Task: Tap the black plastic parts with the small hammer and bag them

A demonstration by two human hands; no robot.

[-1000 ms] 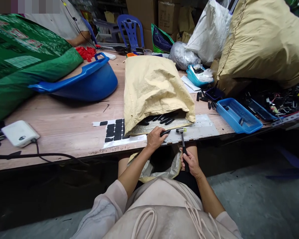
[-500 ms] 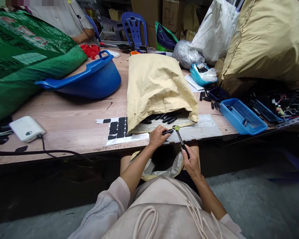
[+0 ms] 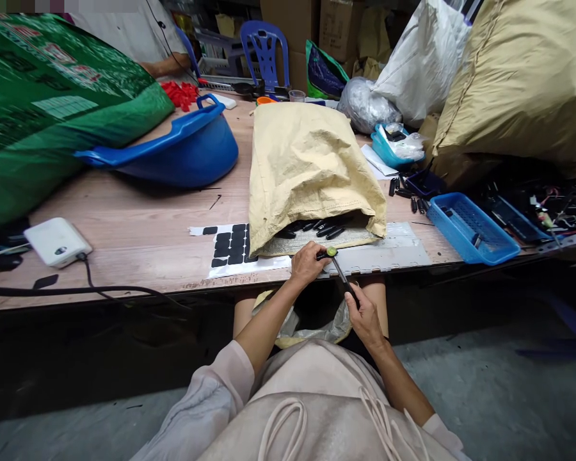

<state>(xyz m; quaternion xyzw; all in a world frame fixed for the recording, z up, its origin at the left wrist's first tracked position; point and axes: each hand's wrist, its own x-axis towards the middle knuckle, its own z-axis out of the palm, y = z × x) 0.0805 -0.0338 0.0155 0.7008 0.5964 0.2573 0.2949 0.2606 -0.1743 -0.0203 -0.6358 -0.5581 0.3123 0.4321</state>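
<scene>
My left hand (image 3: 306, 264) rests at the table's front edge, its fingers pinched on a small black cylindrical part (image 3: 322, 255). My right hand (image 3: 363, 315) is wrapped round the black handle of a small hammer (image 3: 340, 273). The hammer's yellow-green head touches the end of the black part. Just behind lies a tan woven sack (image 3: 307, 173) on its side, with several more black parts (image 3: 317, 227) spilling from its open mouth. A sheet of black adhesive pads (image 3: 230, 246) lies to the left of the sack's mouth.
A blue basin (image 3: 182, 150) and a green sack (image 3: 52, 109) lie at the left, a white box with a cable (image 3: 57, 241) near the edge. A blue tray (image 3: 473, 227) sits at the right. Another person's arm (image 3: 166, 64) shows far back. A bag (image 3: 312, 326) hangs under the table edge.
The hammer head has swung left and down onto the black part in my left hand. Both hands stay at the table edge; the camera view has shifted slightly.
</scene>
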